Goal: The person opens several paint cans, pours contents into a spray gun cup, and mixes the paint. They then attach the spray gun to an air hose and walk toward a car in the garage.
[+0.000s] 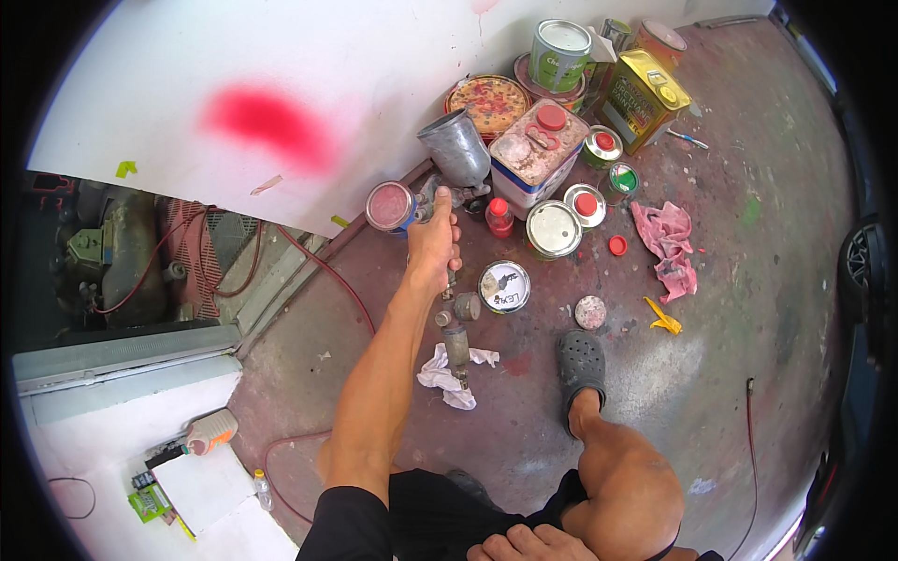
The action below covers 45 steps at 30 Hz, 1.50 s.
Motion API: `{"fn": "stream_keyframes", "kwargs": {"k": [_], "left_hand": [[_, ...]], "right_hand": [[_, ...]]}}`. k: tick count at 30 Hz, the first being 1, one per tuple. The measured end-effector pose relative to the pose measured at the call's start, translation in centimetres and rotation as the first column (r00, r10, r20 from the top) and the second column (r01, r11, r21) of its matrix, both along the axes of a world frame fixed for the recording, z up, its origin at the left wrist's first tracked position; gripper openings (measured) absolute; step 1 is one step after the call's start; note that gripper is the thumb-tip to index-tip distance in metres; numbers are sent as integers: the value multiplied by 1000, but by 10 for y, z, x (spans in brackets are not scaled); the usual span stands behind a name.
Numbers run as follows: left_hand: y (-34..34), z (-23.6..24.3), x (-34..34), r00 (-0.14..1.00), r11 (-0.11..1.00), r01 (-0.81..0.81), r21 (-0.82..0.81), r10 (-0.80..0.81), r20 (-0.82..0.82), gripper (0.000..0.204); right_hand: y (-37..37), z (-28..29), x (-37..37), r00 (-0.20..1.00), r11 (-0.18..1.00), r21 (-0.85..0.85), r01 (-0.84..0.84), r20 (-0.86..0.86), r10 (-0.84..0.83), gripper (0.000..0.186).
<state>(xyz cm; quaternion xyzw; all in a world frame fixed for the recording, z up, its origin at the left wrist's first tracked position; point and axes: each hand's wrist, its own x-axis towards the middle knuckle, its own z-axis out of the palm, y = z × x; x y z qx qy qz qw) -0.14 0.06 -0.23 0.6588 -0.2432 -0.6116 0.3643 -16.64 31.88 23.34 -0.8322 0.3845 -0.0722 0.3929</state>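
Observation:
My left hand [433, 251] is stretched forward and wrapped round the grip of a metal spray gun [447, 198]. The gun's grey cup [456, 145] stands above my fist, and its fitting and hose end [456, 338] hang below it. The nozzle points left toward a white board [187, 56] that carries a fuzzy red sprayed patch [267, 117]. A small round can with a pinkish lid [390, 206] sits just left of the gun. My right hand [524, 544] lies with curled fingers by my bent knee at the bottom edge, and it holds nothing.
Several paint cans and tins [552, 229] crowd the stained floor beyond the gun, among them a gold rectangular tin [645, 98]. A pink rag [666, 245] and a white rag [449, 376] lie nearby. A red hose [327, 271] snakes left. My foot wears a grey clog [582, 360].

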Motion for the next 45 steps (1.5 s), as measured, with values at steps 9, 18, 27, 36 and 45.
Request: {"fn": "stream_keyframes", "kwargs": {"k": [9, 18, 27, 36, 45], "left_hand": [[2, -1, 2, 1000, 1000, 5, -4, -5, -16, 55], [2, 1, 2, 1000, 1000, 3, -2, -3, -16, 54], [3, -1, 4, 998, 1000, 2, -11, -3, -56, 46], [21, -25, 44, 998, 980, 50, -191, -55, -22, 29], [23, -49, 98, 754, 890, 368, -268, -117, 646, 61]], "right_hand": [[0, 0, -1, 1000, 1000, 5, -2, 8, 2, 26], [-1, 1, -2, 1000, 1000, -3, -14, -4, 14, 26], [-2, 1, 0, 1000, 1000, 1, -7, 0, 7, 25], [-3, 4, 0, 1000, 998, -49, 25, 0, -25, 20], [2, 3, -4, 998, 994, -92, 56, 0, -56, 21]]}}
